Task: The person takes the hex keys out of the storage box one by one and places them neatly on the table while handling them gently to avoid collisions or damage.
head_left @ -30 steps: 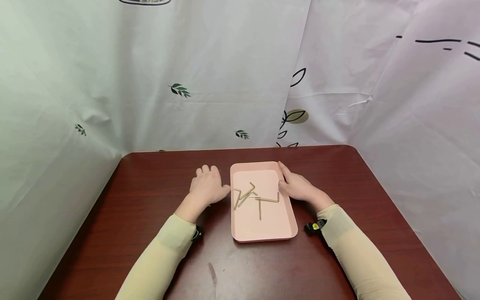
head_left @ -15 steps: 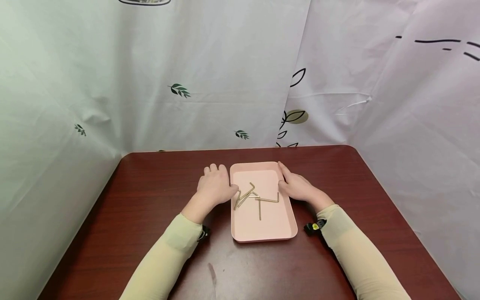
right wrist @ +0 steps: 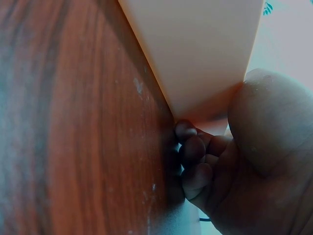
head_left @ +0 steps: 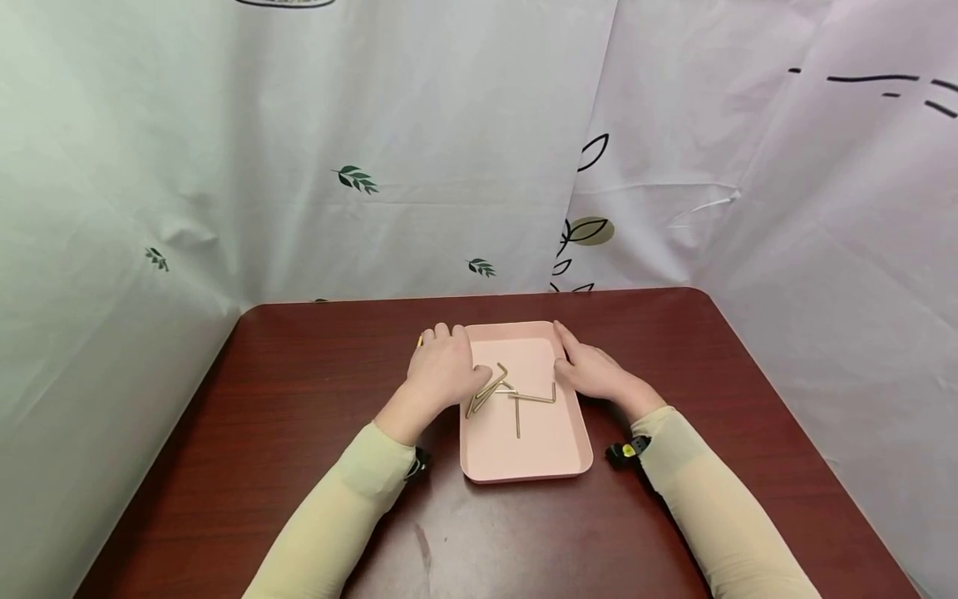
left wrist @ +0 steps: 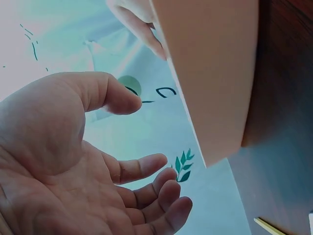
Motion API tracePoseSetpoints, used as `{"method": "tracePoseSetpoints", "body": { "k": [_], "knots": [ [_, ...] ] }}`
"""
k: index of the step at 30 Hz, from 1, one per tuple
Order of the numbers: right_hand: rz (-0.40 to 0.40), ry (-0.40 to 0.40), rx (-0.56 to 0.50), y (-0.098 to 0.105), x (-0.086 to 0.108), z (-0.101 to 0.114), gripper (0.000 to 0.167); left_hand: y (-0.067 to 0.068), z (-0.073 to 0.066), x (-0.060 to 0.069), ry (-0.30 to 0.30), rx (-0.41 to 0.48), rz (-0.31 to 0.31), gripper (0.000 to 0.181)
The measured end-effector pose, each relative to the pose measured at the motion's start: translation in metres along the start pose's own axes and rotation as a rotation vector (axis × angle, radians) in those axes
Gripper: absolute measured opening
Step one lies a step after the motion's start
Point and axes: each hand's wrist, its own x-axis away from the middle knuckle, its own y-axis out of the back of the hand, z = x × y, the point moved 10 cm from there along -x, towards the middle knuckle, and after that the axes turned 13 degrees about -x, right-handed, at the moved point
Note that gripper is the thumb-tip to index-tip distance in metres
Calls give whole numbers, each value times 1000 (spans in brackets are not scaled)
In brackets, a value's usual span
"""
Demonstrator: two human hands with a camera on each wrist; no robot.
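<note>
A pink tray (head_left: 527,453) with several brass-coloured L-shaped rods (head_left: 533,398) in it rests on the table. My left hand (head_left: 443,366) is over its left rim, thumb above the inside. In the left wrist view the left hand (left wrist: 83,161) has loosely bent, spread fingers holding nothing, apart from the tray wall (left wrist: 215,73). My right hand (head_left: 599,374) grips the tray's right side near the far corner, thumb at the rim. The right wrist view shows that hand (right wrist: 254,166) with fingers low against the tray's outer wall (right wrist: 195,54).
The dark red wooden table (head_left: 299,433) has a patterned white curtain (head_left: 419,150) behind it and at both sides. A small yellow thing (head_left: 420,340) shows by the left fingers; a yellow strip (left wrist: 268,226) also shows low in the left wrist view.
My left hand has moved right, from beside the tray to over its left rim, covering part of a rod. The yellow thing by its fingers now shows. The right hand has kept its place.
</note>
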Motion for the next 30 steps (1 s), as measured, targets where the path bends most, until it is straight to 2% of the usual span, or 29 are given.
{"method": "tracePoseSetpoints", "body": {
  "k": [3,10,15,22,30],
  "knots": [
    [1,-3,-5,0,-1,-1,79,0,-6,-1,-15,5,3,46],
    [8,1,1,-1,-1,0,79,0,-18,-2,-3,29,34,63],
    [-7,6,0,0,-1,1,79,1,-31,-1,-32,25,62,62],
    [-1,11,6,0,-2,-1,79,-1,-45,-2,-52,0,68,58],
    [7,1,-4,0,1,0,78,-3,-60,-3,-57,-41,123,58]
  ]
}}
